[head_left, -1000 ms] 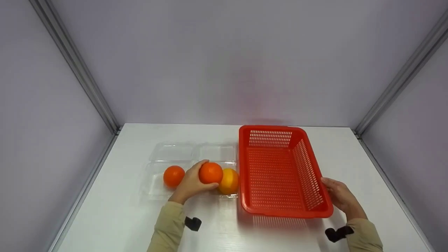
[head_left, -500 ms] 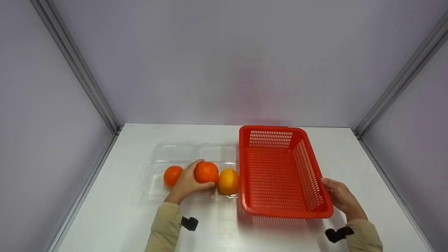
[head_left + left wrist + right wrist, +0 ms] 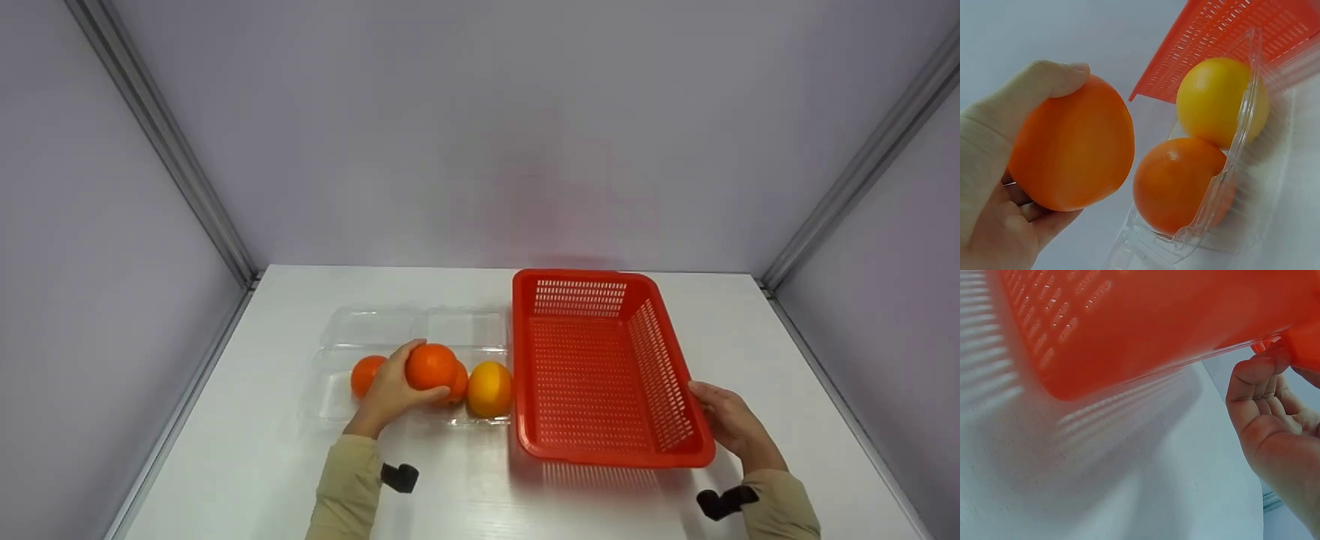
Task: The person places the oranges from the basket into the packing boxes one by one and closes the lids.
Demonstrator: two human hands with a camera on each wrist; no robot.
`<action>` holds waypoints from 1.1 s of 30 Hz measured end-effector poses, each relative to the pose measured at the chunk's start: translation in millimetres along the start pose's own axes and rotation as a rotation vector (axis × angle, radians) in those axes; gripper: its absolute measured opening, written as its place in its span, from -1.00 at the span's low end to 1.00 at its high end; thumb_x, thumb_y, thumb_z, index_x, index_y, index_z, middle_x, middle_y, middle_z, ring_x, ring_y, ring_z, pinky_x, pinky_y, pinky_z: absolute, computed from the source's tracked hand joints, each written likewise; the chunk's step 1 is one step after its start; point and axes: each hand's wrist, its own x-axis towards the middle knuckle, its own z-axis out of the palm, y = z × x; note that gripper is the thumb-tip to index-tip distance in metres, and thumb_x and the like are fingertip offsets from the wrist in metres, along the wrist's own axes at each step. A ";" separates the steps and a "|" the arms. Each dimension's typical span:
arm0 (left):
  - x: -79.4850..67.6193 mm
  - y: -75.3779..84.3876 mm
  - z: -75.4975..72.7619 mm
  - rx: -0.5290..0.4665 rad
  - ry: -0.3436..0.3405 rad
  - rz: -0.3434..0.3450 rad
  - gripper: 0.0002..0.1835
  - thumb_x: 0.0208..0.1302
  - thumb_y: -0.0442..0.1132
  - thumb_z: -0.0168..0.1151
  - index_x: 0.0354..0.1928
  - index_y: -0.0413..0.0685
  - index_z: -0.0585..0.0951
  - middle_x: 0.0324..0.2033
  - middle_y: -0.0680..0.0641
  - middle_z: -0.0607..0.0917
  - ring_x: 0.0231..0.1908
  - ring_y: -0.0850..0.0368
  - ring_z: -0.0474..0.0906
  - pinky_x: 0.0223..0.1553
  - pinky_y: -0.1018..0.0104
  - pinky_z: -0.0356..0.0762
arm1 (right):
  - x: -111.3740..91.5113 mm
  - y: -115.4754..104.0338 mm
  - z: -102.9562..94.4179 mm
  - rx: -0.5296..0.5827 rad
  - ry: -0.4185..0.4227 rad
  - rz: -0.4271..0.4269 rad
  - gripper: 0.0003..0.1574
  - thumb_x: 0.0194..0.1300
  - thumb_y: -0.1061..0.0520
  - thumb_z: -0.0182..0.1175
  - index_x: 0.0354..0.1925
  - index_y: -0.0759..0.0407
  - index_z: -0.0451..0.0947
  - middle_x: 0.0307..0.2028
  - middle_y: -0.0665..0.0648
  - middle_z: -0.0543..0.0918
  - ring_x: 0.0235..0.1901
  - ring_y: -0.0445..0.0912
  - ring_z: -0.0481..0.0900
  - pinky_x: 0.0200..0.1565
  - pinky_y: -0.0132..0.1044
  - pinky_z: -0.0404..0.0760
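held orange (image 3: pixel 1072 146): rounded, smooth, vivid | left hand (image 3: pixel 391 391): curled round it | right hand (image 3: pixel 729 421): pinching red basket (image 3: pixel 615 456) by rim

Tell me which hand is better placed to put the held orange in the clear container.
Probably the left hand: it grips the orange close to the clear container, while the right hand holds the right-hand edge of the red basket.

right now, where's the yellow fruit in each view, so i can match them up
Head: yellow fruit at lower middle, just left of the red basket.
Left wrist: upper right, partly seen through the clear container.
Right wrist: not in it.
Shared landmark: the red basket, in all three.
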 end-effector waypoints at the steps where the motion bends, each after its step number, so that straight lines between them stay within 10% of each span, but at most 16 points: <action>1: -0.1 -0.6 -0.9 -0.002 0.003 -0.002 -0.09 -0.11 -0.01 0.53 0.34 0.01 0.35 0.27 -0.18 0.49 0.16 -0.16 0.50 0.21 -0.16 0.49 | -1.2 -2.0 1.6 0.014 -0.006 0.002 -0.64 0.53 -0.01 -0.18 -0.13 -0.15 0.59 -0.25 -0.12 0.72 -0.21 -0.22 0.70 -0.11 -0.32 0.70; 33: -5.3 -21.9 -22.1 0.061 0.065 0.005 -0.13 -0.06 -0.06 0.51 0.32 -0.13 0.35 0.26 -0.23 0.49 0.22 -0.21 0.43 0.25 -0.19 0.44 | -1.4 2.2 7.3 -0.070 0.170 0.036 -0.69 0.44 -0.17 -0.01 -0.01 -0.11 0.51 -0.24 -0.18 0.69 -0.20 -0.26 0.66 -0.10 -0.34 0.68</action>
